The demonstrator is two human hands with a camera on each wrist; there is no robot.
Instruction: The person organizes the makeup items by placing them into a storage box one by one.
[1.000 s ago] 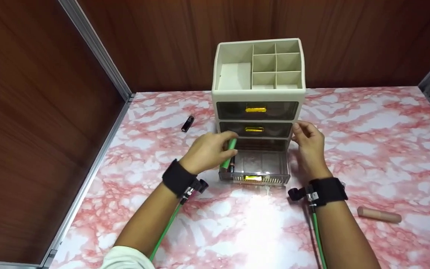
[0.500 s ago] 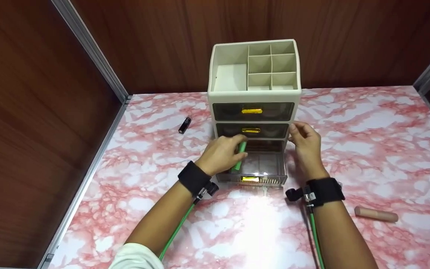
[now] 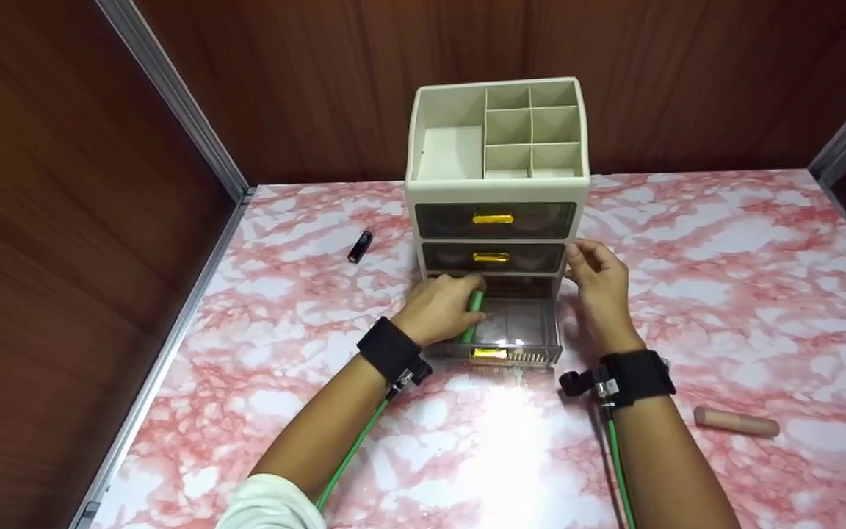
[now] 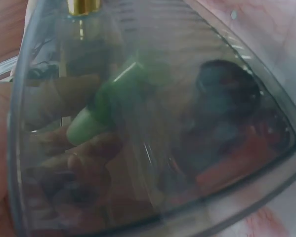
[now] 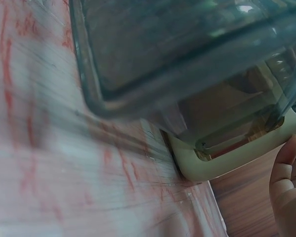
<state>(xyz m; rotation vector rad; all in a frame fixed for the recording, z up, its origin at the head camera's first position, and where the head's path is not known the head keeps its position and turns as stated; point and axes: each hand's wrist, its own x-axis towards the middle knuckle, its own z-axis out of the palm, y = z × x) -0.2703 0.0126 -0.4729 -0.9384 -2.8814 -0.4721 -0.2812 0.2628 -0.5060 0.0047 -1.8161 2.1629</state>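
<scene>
A stick is in the organizer's drawer, with 1 tube left, 1 cylinder front-right.

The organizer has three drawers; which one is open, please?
The bottom drawer: it is pulled out under the left hand, while the top drawer and middle drawer are closed.

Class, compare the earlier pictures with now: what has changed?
The left hand, pinching the green tube, has moved rightward within the open bottom drawer. Nothing was released. The right hand stays beside the organizer; the black item and tan tube lie as before.
</scene>
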